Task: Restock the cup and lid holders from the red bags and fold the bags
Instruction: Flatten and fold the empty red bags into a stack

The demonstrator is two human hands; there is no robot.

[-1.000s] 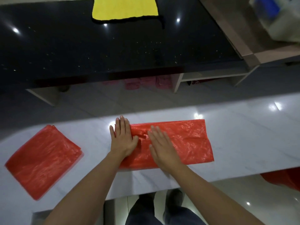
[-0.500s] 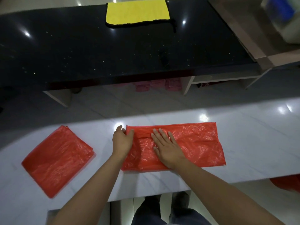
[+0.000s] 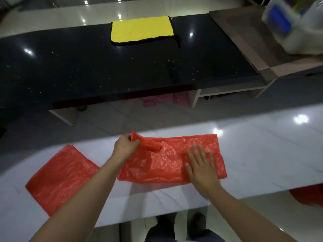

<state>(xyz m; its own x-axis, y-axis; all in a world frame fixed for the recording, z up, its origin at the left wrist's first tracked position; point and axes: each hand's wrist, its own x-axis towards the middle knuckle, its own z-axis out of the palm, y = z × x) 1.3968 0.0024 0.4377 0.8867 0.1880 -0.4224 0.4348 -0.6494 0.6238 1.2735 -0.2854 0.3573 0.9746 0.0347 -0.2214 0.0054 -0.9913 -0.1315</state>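
Now at the fold step: the red plastic bag [image 3: 176, 159] lies flattened lengthwise on the white marble tabletop [image 3: 262, 154], near its far edge, straight in front of me. My left hand [image 3: 125, 148] pinches the bag's far-left corner between thumb and fingers, and that corner stands lifted off the tabletop with a crease bunched just right of it. My right hand [image 3: 201, 167] lies flat, fingers straight and spread, pressing the right half of the bag down; it grips nothing. A second red bag [image 3: 59, 179], already folded into a rough square, lies to the left, apart from the one in hand. Judgement: next is carrying the left end over to the right to halve the length. To do it well I would keep the right palm as an anchor so the thin film does not slide, bring the lifted corner low and square across, match the long edges before letting go, then sweep the palm outward to press air out. Risk: the bunched crease folds in crooked; flatten it first. A yellow cloth [image 3: 141, 29] lies on the black counter [image 3: 87, 67] beyond, not involved. Cup and lid holders are not in view.
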